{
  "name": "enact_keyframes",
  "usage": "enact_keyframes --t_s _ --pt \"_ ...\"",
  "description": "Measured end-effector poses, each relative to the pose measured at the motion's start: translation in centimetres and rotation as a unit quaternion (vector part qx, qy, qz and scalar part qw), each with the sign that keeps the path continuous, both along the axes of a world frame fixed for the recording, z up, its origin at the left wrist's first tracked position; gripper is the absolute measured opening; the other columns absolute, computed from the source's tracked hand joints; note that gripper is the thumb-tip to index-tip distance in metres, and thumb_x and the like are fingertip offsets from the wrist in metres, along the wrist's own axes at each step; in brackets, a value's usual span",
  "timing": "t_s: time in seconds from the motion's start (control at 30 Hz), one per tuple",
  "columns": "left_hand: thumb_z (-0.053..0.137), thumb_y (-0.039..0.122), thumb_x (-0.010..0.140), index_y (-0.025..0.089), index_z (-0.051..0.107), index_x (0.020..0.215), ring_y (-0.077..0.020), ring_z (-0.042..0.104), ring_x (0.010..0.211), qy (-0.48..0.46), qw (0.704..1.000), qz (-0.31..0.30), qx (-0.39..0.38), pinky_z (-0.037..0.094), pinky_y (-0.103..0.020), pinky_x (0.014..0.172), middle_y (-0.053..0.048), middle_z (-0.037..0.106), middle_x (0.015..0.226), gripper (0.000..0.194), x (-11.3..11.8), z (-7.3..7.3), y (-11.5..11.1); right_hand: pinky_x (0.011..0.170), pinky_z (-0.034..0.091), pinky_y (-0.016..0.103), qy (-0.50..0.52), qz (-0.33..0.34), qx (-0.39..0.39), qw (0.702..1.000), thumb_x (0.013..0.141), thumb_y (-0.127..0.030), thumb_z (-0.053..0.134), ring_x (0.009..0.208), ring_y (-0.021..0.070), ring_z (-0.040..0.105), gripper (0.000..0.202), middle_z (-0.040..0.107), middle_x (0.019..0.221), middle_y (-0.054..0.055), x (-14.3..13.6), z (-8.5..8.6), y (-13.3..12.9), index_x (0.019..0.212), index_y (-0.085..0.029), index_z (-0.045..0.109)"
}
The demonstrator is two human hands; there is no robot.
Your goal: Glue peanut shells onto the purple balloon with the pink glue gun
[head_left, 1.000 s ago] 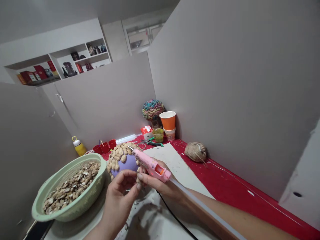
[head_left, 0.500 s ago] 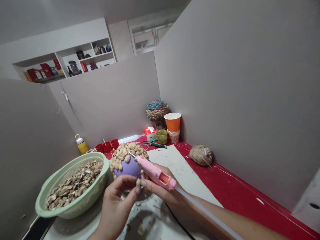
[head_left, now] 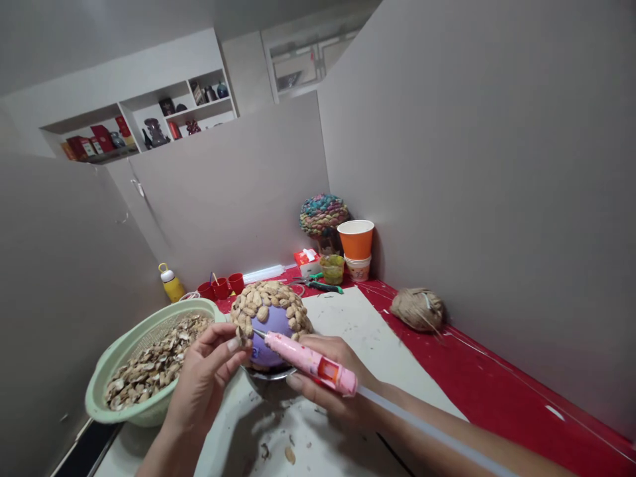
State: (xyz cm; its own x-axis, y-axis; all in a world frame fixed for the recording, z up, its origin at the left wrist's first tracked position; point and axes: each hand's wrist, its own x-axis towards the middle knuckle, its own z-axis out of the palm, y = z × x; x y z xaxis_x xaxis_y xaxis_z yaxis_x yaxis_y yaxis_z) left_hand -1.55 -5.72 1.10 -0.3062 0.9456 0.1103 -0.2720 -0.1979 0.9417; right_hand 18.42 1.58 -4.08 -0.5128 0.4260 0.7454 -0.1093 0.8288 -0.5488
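Note:
A purple ball (head_left: 272, 322), partly covered in peanut shells, rests on a metal bowl (head_left: 271, 375) at the centre. My right hand (head_left: 330, 371) is wrapped round a pink glue gun (head_left: 303, 356) with a long clear glue stick behind it. The gun's metal tip points left, in front of the ball's lower left. My left hand (head_left: 209, 358) pinches a small piece of peanut shell (head_left: 242, 333) close to that tip, at the ball's left side. A green colander (head_left: 102, 391) of peanut shells stands to the left.
Behind the ball are red cups (head_left: 221, 287), pliers (head_left: 322, 285), a jar (head_left: 332, 269), orange cups (head_left: 356, 240) and a colourful tree-shaped craft (head_left: 324, 215). A twine ball (head_left: 417, 309) lies right, a yellow bottle (head_left: 171, 286) back left. Grey panels surround the table.
My left hand has moved left and up, away from my right thumb, to beside the glue gun's tip. The gun has shifted lower relative to the ball. The whole view has shifted slightly.

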Motion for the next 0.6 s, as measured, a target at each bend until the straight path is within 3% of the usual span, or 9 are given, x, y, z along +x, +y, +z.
enact_keyframes --t_s 0.2,0.6 --pt "0.085 0.018 0.066 0.014 0.07 0.085 -0.014 0.067 0.077 0.002 0.999 -0.041 -0.023 0.057 -0.025 0.074 -0.002 0.069 0.085 0.025 -0.13 -0.15 -0.05 0.055 0.034 0.027 0.016 -0.003 0.048 0.999 0.088 -0.035 0.057 0.056 0.0126 0.042 0.03 0.044 0.063 -0.002 -0.04 0.11 -0.38 0.068 -0.022 0.039" --pt "0.084 0.014 0.068 0.015 0.071 0.085 -0.0131 0.068 0.076 -0.006 0.998 -0.066 -0.019 0.058 -0.024 0.074 -0.001 0.069 0.084 0.022 -0.03 -0.37 0.08 0.051 0.03 0.027 0.001 0.002 0.063 0.998 0.087 -0.034 0.059 0.053 0.011 0.037 0.032 0.04 0.061 -0.004 -0.11 -0.09 -0.36 0.066 -0.022 0.037"
